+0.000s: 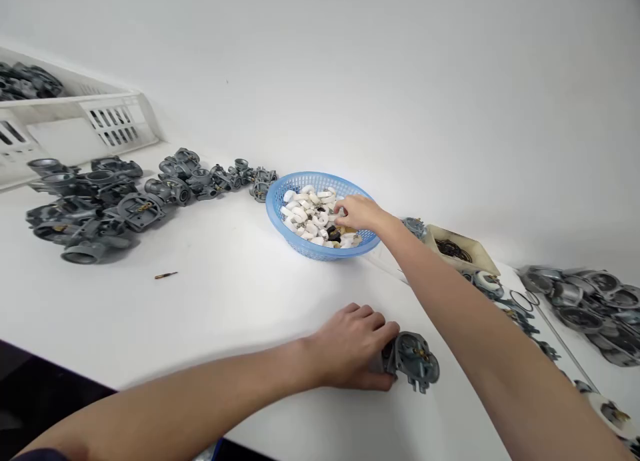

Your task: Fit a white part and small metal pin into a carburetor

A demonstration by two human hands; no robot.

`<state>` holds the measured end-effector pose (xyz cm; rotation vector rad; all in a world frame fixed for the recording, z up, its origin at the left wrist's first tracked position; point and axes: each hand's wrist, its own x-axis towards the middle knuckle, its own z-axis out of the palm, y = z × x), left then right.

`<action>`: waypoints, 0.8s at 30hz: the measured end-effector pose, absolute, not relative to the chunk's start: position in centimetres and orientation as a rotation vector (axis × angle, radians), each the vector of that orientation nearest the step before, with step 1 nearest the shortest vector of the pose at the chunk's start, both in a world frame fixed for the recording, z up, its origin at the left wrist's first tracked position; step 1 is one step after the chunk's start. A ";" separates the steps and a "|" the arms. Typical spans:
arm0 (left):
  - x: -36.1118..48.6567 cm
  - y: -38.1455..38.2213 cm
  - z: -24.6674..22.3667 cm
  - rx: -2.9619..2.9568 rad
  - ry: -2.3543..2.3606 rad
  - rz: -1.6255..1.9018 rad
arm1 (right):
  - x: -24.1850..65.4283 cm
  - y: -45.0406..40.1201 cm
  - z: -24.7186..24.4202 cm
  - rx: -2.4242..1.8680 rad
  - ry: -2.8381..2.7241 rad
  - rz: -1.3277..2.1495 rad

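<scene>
My left hand (pixel 350 348) is closed around one end of a grey metal carburetor body (pixel 416 358) on the white table. The open side of that body, with brass-coloured parts inside, faces up. Over the right part of a blue plastic basket (pixel 280 214), my right hand (pixel 357 212) has its thumb and fingers bent together at the white pieces. Whatever lies between those fingertips is too small to make out. White curved plastic pieces (pixel 300 214) fill the basket, with a few black ones among them.
Grey metal bodies (pixel 140 208) are heaped at the left, before a white crate (pixel 65 128). A small brass-tipped piece (pixel 166 275) lies nearer. To the right are a tray (pixel 480 254) of black rings, a row of bodies and more metal parts (pixel 590 308).
</scene>
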<state>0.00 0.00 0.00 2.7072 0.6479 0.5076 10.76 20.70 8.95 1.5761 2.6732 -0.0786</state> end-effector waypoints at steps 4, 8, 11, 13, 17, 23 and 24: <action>-0.1 0.0 0.2 2.723 0.653 0.485 | 10.1 20.9 8.6 1.593 2.671 -0.138; 0.0 0.0 0.0 2.731 0.668 0.515 | 11.3 19.0 9.8 1.639 2.831 -0.262; 0.1 -0.1 -0.3 2.702 0.686 0.545 | 13.3 16.6 11.0 1.668 2.963 -0.455; 0.1 -0.2 -0.4 2.686 0.694 0.562 | 15.0 14.5 11.6 1.676 3.037 -0.573; 0.1 -0.3 -0.5 2.678 0.699 0.580 | 18.2 9.1 11.6 1.773 3.169 -0.610; 0.1 -0.3 -0.4 2.660 0.704 0.584 | 21.2 0.6 9.8 1.691 3.426 0.041; 0.1 -0.3 -0.4 2.654 0.706 0.582 | 21.5 -0.4 9.4 1.679 3.442 0.057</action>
